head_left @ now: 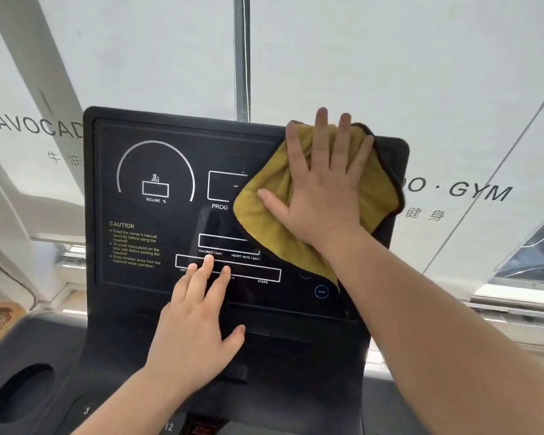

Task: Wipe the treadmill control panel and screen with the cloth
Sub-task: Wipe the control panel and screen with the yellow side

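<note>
The black treadmill control panel [132, 277] fills the middle of the view, its dark screen [176, 158] printed with white outlines and yellow caution text. A yellow cloth [264, 211] with a dark edge lies flat against the screen's upper right part. My right hand [324, 186] presses on the cloth with fingers spread, palm flat. My left hand [195, 328] rests bare on the lower middle of the panel, fingertips touching the screen near the display boxes, holding nothing.
A round cup holder [19, 394] sits in the console at lower left. A red stop button [201, 430] shows at the bottom edge. Behind the panel is a frosted window with lettering [478, 191] and a vertical metal post [242, 58].
</note>
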Demonstrator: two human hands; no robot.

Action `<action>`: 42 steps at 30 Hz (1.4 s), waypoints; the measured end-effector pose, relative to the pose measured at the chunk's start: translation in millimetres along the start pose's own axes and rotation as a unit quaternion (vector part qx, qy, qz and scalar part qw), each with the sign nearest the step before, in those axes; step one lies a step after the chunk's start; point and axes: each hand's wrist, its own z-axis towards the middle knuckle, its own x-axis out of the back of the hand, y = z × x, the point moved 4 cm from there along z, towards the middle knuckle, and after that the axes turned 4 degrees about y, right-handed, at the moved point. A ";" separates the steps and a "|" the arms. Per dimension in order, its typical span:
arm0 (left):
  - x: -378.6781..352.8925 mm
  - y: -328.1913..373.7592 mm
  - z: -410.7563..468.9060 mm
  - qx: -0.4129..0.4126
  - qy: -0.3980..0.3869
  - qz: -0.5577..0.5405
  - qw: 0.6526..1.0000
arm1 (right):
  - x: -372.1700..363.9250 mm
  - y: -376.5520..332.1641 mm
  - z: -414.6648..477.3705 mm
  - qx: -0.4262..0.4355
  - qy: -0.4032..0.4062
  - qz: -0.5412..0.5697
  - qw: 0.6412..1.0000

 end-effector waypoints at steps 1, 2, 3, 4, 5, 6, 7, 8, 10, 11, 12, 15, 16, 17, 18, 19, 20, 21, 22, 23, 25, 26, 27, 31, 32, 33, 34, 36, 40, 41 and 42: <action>-0.2 0.7 -0.6 0.002 0.001 0.002 1.000 | -3.6 -12.7 -2.5 0.031 0.003 0.007 1.000; 0.3 0.8 -0.6 0.004 0.002 0.004 1.000 | -8.5 -22.7 -7.5 0.070 0.010 0.023 0.997; 1.1 1.0 -0.4 0.007 0.003 0.005 1.000 | -13.5 -29.5 -15.2 0.116 0.019 0.044 0.992; 1.5 1.6 0.2 0.011 0.003 0.005 1.000 | -16.6 -32.4 -25.1 0.163 0.027 0.061 0.984; 1.6 2.1 0.7 0.014 0.002 0.005 1.000 | -19.0 -29.4 -35.9 0.202 0.030 0.065 0.977; 1.4 2.5 1.0 0.015 0.000 0.006 1.000 | -20.3 -20.0 -45.7 0.226 0.032 0.055 0.972; 1.3 2.4 1.1 0.014 -0.001 0.005 1.000 | -19.8 -5.4 -52.9 0.230 0.032 0.043 0.972; 1.2 2.0 1.0 0.011 -0.001 0.005 1.000 | -16.6 12.7 -56.6 0.209 0.034 0.032 0.977; 0.6 0.1 0.5 0.004 -0.002 0.007 1.000 | -6.8 51.1 -53.9 0.112 0.034 0.007 0.993; 0.3 -0.8 0.3 0.003 -0.003 0.008 1.000 | -2.0 66.6 -49.1 0.055 0.027 -0.001 0.998; 0.2 -1.2 0.2 0.002 -0.004 0.007 1.000 | 1.2 77.1 -43.3 0.001 0.016 -0.002 1.000; 0.5 0.9 -0.1 0.005 -0.006 0.003 1.000 | 6.1 76.3 -23.8 -0.122 -0.008 0.022 0.992; 0.5 2.2 -0.3 0.009 -0.006 -0.001 1.000 | 6.8 68.5 -17.5 -0.146 -0.011 0.029 0.989; 0.6 3.6 -0.2 0.012 -0.006 -0.004 1.000 | 7.4 58.8 -11.3 -0.159 -0.014 0.031 0.987; 0.6 4.8 -0.1 0.015 -0.005 -0.007 1.000 | 7.5 47.9 -5.3 -0.158 -0.017 0.031 0.987; 0.7 5.6 -0.1 0.017 -0.005 -0.009 1.000 | 7.6 35.9 0.4 -0.148 -0.020 0.032 0.988; 0.9 6.1 0.0 0.017 -0.004 -0.010 1.000 | 7.5 23.4 5.5 -0.134 -0.023 0.035 0.990; 1.3 6.1 0.1 0.016 -0.003 -0.010 1.000 | 7.1 11.4 10.2 -0.122 -0.027 0.038 0.991; 1.9 5.9 0.1 0.015 -0.002 -0.010 1.000 | 6.4 0.5 14.2 -0.113 -0.031 0.040 0.992; 2.8 5.8 0.1 0.014 0.000 -0.010 1.000 | 5.4 -9.8 16.9 -0.101 -0.035 0.037 0.994; 4.9 5.3 -0.3 0.013 0.005 -0.015 1.000 | 3.9 -25.7 15.8 -0.051 -0.040 0.026 0.998; 5.8 4.9 -0.5 0.012 0.007 -0.018 1.000 | 1.7 -29.5 10.8 -0.012 -0.040 0.022 0.999; 6.5 4.5 -0.7 0.011 0.009 -0.021 1.000 | -1.5 -29.4 2.2 0.028 -0.037 0.019 0.999; 5.6 2.1 -1.7 0.011 0.009 -0.036 0.999 | -11.2 9.5 -46.9 0.095 0.006 0.014 0.995; 5.1 1.9 -1.7 0.009 0.009 -0.038 0.999 | -10.6 24.4 -51.9 0.079 0.002 -0.002 0.997; 4.5 1.6 -1.5 0.008 0.009 -0.039 0.999 | -8.7 37.3 -51.4 0.054 -0.011 -0.017 0.998; 3.8 1.1 -1.6 0.006 0.009 -0.040 0.999 | -4.9 46.7 -45.9 0.022 -0.021 -0.023 0.999; 3.3 0.0 -1.7 0.004 0.008 -0.047 0.999 | 4.6 53.8 -26.9 -0.046 -0.026 -0.016 0.998; 3.3 -2.2 -1.8 0.004 0.011 -0.072 0.997 | 13.7 36.9 20.0 -0.133 -0.034 0.009 0.990; 3.4 -2.5 -1.8 0.003 0.009 -0.077 0.997 | 14.7 29.0 31.2 -0.136 -0.037 0.017 0.990; 4.1 -2.6 -1.9 0.003 0.008 -0.080 0.997 | 15.6 20.1 41.6 -0.134 -0.039 0.025 0.990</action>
